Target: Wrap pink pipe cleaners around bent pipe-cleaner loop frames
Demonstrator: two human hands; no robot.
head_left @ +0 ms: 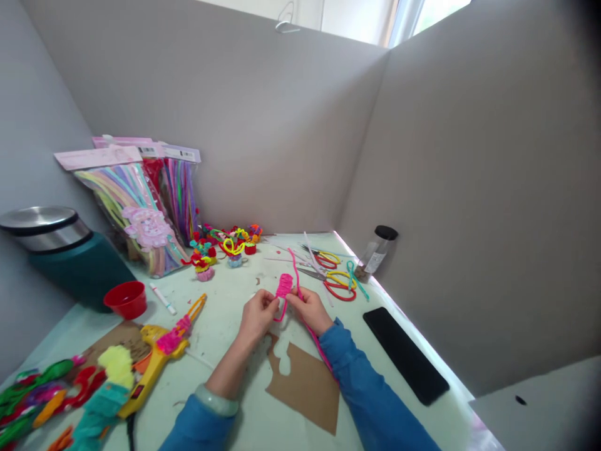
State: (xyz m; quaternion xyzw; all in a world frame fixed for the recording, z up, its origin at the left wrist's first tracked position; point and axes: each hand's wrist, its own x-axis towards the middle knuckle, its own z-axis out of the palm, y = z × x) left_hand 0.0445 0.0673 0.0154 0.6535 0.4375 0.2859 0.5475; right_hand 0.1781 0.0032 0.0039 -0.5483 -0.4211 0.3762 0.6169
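A pink pipe-cleaner piece (pixel 284 285), wound into a small flat block, is held up between my two hands over the table. My left hand (pixel 259 313) pinches its lower left side, near a short pink loop hanging below. On the right, my right hand (pixel 308 308) has its fingers closed on the same pink piece. A long pink strand (pixel 295 269) rises above that hand, and more of it trails down along the right sleeve. Beneath the hands lies a cut piece of brown cardboard (pixel 307 385).
Scissors (pixel 340 285) and a lidded jar (pixel 378 250) stand beyond at right, with a black phone (pixel 404 354) nearer. At left are a yellow glue gun (pixel 149 382), red cup (pixel 126 300), teal bottle (pixel 79 269) and bagged pipe cleaners (pixel 141 207). Small colourful figures (pixel 204 254) sit behind.
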